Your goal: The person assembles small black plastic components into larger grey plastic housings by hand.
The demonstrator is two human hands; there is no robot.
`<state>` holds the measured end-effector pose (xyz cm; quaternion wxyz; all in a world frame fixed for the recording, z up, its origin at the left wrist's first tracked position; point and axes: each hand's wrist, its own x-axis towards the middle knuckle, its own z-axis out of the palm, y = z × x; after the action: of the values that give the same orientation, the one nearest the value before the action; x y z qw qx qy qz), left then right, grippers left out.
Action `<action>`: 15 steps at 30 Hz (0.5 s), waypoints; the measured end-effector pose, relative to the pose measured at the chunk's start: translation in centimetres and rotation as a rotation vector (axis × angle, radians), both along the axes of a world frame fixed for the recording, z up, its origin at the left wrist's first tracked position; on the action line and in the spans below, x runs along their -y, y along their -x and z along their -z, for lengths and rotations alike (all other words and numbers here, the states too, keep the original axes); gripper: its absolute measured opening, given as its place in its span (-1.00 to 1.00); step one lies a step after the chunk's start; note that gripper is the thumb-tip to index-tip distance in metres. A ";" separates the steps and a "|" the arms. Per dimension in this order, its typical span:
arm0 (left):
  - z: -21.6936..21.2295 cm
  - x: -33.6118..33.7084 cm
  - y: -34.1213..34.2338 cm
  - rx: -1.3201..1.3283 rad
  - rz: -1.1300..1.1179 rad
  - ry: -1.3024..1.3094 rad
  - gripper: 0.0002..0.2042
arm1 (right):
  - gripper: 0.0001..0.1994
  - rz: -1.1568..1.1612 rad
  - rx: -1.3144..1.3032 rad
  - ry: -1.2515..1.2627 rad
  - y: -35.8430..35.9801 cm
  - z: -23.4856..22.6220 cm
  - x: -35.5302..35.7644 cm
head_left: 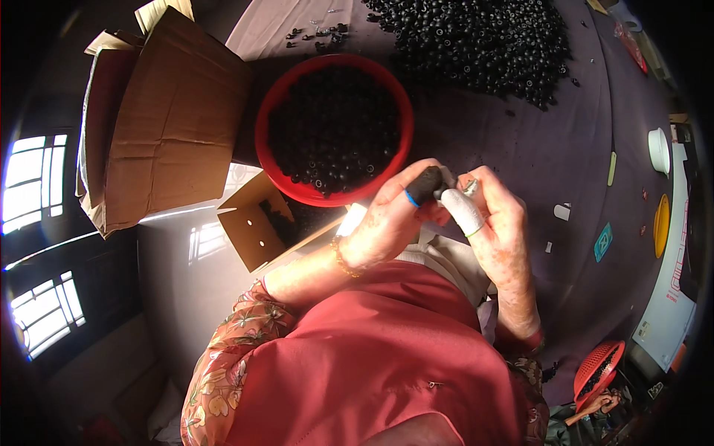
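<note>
My two hands meet in front of my red apron, fingertips pinched together. My left hand (390,212) wears a dark finger cover with a blue band and is closed on a small black part (439,195), mostly hidden by the fingers. On the thumb of my right hand (500,219) is a white cover with a green band. Its fingers are closed too, and a small shiny piece (471,186) shows between them. Just beyond my left hand stands a red basin (266,165) filled with small, round black parts.
A large heap of black parts (476,44) covers the far cloth. Cardboard boxes stand left: a tall one (175,126) and a small open one (245,234). At right lie a teal packet (603,242) and yellow lid (660,225). Another person's hand (606,401) is near a red basket (599,360).
</note>
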<state>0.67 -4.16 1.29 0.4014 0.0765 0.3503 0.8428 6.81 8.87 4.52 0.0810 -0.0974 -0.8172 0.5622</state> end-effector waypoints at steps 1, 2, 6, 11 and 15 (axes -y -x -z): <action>-0.1 0.3 0.2 -0.007 -0.024 0.045 -0.74 | -0.85 -0.043 0.026 -0.054 0.2 -0.1 -0.1; 0.3 0.7 0.6 -0.018 -0.028 0.063 -0.74 | -0.85 -0.042 0.027 -0.054 0.3 0.0 -0.1; 0.8 1.5 1.4 -0.069 -0.035 0.009 -0.73 | -0.84 0.000 0.092 0.055 1.3 1.3 0.1; 2.1 2.2 1.8 0.048 0.108 -0.112 -0.56 | -0.78 0.067 -0.039 0.144 1.9 0.1 1.2; 1.6 2.2 1.3 0.138 0.068 -0.056 -0.53 | -0.72 0.049 -0.075 -0.370 1.0 0.6 1.6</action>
<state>-0.61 -6.38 -0.32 0.4506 0.0413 0.2951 0.8415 5.84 7.27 3.89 0.1415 -0.0795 -0.9004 0.4036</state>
